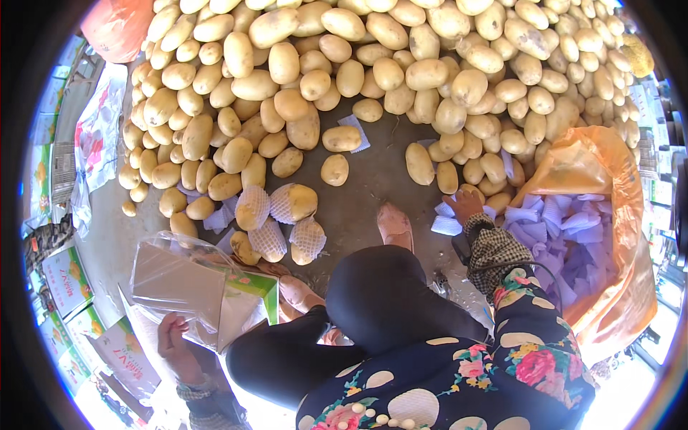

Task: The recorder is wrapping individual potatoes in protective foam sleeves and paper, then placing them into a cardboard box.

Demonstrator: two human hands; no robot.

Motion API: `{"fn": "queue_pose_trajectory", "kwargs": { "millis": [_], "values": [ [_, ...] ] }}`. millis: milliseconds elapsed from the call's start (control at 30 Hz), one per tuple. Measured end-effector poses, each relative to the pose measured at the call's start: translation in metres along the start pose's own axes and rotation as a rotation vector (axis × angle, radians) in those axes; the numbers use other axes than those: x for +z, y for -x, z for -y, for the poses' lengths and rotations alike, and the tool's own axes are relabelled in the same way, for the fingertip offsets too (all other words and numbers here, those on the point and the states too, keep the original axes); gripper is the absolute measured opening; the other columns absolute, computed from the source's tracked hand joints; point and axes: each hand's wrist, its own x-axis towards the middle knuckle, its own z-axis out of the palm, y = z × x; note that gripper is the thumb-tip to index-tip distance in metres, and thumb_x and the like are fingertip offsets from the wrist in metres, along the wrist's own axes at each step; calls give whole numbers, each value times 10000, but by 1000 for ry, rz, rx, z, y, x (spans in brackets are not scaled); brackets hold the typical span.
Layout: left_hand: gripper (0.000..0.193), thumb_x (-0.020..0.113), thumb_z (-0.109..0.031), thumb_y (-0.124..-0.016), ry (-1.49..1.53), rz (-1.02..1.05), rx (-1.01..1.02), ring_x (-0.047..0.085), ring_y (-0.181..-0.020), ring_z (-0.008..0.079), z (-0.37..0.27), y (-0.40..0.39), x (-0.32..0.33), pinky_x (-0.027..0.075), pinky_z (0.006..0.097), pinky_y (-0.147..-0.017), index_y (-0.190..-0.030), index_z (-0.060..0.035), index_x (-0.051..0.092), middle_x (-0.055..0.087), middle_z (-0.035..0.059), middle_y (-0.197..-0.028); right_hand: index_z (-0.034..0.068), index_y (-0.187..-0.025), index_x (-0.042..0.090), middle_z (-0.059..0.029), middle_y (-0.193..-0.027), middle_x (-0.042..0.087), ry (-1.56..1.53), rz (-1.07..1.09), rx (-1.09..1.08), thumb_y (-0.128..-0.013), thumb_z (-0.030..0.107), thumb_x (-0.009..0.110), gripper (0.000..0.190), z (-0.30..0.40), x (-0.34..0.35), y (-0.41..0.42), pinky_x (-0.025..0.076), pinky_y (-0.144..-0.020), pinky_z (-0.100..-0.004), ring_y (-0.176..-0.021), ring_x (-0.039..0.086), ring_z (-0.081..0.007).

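Note:
A large heap of potatoes (344,75) spreads over the floor in front of me. My right hand (466,207) reaches down at the heap's near edge, touching a potato (473,192) beside white foam net sleeves (445,219); whether it grips either is unclear. My left hand (174,333) is raised with bent fingers beside a cardboard box (180,285) lined with clear plastic film, and nothing is plainly held in it. Several potatoes in foam nets (267,239) lie on the floor between the box and my feet.
An orange plastic bag (626,236) full of folded foam nets (564,231) stands at my right. Printed cartons (67,279) line the left side. A printed plastic bag (97,134) lies at the upper left, near a red bag (119,27). My shoe (395,226) is close to loose potatoes.

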Motion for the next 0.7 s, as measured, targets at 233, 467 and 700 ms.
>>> {"fn": "queue_pose_trajectory", "kwargs": {
  "millis": [233, 467, 700],
  "values": [
    [163, 459, -14, -862, 104, 424, 193, 558, -782, 140, -51, -12, 100, 454, 254, -710, -980, 22, 566, 580, 73, -857, 189, -930, 601, -48, -902, 576, 12, 78, -27, -802, 179, 469, 184, -28, 16, -9, 357, -799, -436, -935, 522, -218],
    [232, 554, -55, -804, -70, 722, 302, 582, -754, 164, -114, -23, 237, 467, 278, -698, -1029, 4, 568, 592, 117, -924, 92, -803, 605, -82, -793, 583, -682, -419, 211, -664, 214, 675, 198, 2, -78, -45, 404, -707, -381, -776, 558, -235],
    [328, 623, -163, -744, 13, 802, 572, 587, -730, 220, -172, -11, 327, 476, 324, -651, -1051, -62, 568, 556, 94, -993, 48, -768, 611, -101, -719, 594, -1166, -556, -82, -649, 104, 667, 143, 53, -174, -72, 454, -613, -332, -666, 578, -248]
  ]
}}
